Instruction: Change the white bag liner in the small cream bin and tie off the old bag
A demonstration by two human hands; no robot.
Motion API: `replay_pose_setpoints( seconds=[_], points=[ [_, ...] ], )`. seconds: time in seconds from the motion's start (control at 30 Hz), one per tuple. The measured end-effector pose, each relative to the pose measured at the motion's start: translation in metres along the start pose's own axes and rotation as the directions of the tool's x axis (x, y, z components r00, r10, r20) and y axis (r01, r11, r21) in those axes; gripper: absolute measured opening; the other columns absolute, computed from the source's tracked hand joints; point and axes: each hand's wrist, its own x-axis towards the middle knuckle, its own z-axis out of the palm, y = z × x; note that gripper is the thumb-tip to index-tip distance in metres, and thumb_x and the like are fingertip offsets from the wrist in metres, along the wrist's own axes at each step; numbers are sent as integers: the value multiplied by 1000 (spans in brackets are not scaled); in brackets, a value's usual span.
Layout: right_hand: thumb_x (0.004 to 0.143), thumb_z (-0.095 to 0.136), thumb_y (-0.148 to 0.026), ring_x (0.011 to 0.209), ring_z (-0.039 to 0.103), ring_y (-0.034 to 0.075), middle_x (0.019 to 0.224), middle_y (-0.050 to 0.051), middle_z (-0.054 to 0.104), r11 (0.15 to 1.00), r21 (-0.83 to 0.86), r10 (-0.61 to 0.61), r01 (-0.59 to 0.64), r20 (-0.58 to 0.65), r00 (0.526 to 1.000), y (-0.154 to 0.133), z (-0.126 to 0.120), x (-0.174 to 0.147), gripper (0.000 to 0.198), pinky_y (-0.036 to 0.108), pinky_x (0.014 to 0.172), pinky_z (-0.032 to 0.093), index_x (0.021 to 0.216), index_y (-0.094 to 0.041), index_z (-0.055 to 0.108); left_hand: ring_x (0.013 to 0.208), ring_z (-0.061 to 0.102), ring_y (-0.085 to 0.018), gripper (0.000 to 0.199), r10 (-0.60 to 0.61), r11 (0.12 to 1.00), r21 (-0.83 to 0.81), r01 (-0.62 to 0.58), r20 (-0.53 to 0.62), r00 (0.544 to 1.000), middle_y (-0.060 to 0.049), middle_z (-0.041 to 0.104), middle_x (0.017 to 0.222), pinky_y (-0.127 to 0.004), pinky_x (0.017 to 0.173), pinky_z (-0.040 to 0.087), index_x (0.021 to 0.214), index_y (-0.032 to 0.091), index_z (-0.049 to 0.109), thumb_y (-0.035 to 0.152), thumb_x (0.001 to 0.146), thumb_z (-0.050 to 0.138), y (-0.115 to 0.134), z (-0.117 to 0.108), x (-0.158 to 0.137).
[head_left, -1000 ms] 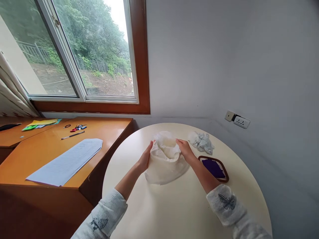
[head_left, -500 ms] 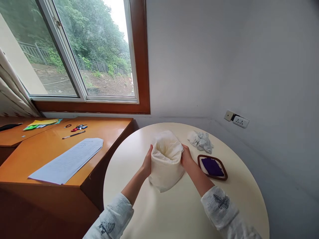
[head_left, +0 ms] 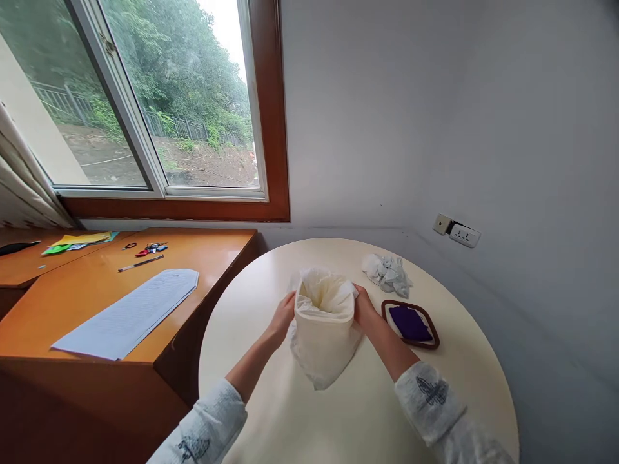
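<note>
A cream-white bin (head_left: 323, 338) is between my hands over the round table, its open mouth facing up and towards me. A thin white plastic bag (head_left: 325, 283) lines its inside; the bag's edge folds over the rim and hangs loosely outside, down to a point in front. My left hand (head_left: 283, 317) grips the bin and bag at the left of the rim. On the right side, my right hand (head_left: 363, 305) holds the rim and bag the same way. Fingertips of both hands are partly hidden behind the bin.
Right of the bin, a brown rounded frame (head_left: 436, 335) lies on the table (head_left: 271, 412) with a folded purple piece (head_left: 410, 322) in it. A crumpled whitish plastic bag (head_left: 389, 276) sits behind. On the wooden desk (head_left: 213, 248) are papers (head_left: 140, 309), a pen (head_left: 140, 263) and keys (head_left: 153, 248).
The bin's mouth has come slightly lower and the bag's edge now hangs further down outside the front. My left hand has shifted slightly up and left.
</note>
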Motion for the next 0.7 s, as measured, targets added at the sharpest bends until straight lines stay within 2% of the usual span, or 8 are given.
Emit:
replay_pose_setpoints(
  seconds=[0.13, 0.2, 0.23, 0.3, 0.37, 0.43, 0.57, 0.7],
  points=[
    [72, 45, -49, 75, 58, 19, 84, 8, 63, 999, 43, 17, -9, -195, 981, -6, -21, 10, 37, 27, 58, 45, 88, -18, 57, 107, 50, -22, 24, 233, 965, 150, -218, -96, 968, -6, 61, 105, -33, 95, 35, 91, 18, 59, 37, 77, 56, 37, -13, -10],
    [72, 47, -45, 86, 56, 19, 96, 8, 61, 999, 33, -12, 22, -292, 956, -16, -29, 12, 35, 27, 64, 46, 95, -20, 55, 103, 51, -21, 23, 468, 770, 443, -460, 98, 878, -7, 60, 103, -34, 94, 36, 93, 19, 59, 38, 82, 50, 57, -12, -21],
    [73, 48, -42, 91, 54, 18, 99, 7, 59, 998, 15, -47, 55, -326, 944, -23, -32, 11, 32, 28, 68, 46, 96, -21, 55, 104, 51, -21, 24, 486, 659, 531, -533, 240, 840, -7, 60, 104, -35, 94, 36, 96, 20, 59, 38, 83, 51, 65, -10, -27],
    [74, 49, -36, 94, 52, 18, 101, 6, 59, 982, -71, -189, 176, -313, 931, -42, -33, 5, 25, 30, 76, 44, 92, -21, 56, 103, 51, -23, 30, 400, 445, 624, -642, 503, 766, -8, 60, 104, -37, 95, 35, 100, 20, 58, 42, 79, 56, 77, -2, -37],
    [77, 47, -29, 93, 53, 17, 95, 5, 60, 904, -215, -401, 368, -136, 906, -62, -30, -5, 18, 31, 81, 42, 85, -20, 60, 99, 52, -25, 34, 264, 294, 637, -712, 662, 701, -8, 63, 97, -37, 89, 39, 99, 21, 59, 46, 75, 59, 81, 7, -42],
    [79, 44, -23, 93, 55, 17, 94, 5, 61, 813, -309, -500, 494, 67, 863, -78, -27, -14, 19, 32, 85, 41, 84, -20, 62, 88, 56, -24, 26, 181, 188, 623, -760, 738, 650, -6, 64, 83, -36, 83, 41, 89, 20, 61, 43, 78, 56, 78, 13, -43],
    [80, 42, -18, 94, 56, 16, 99, 5, 62, 797, -387, -383, 463, 268, 884, -84, -26, -24, 24, 31, 84, 43, 87, -21, 65, 68, 55, -20, 21, 128, 4, 619, -785, 778, 615, -4, 59, 62, -34, 75, 41, 69, 18, 55, 29, 85, 47, 66, 17, -43],
    [80, 40, -14, 92, 57, 16, 100, 5, 62, 770, -434, -362, 468, 306, 880, -81, -30, -28, 26, 30, 83, 43, 87, -20, 65, 60, 54, -19, 20, 113, -97, 609, -787, 793, 599, -4, 59, 58, -32, 67, 41, 70, 18, 51, 28, 85, 45, 60, 17, -49]
  ],
)
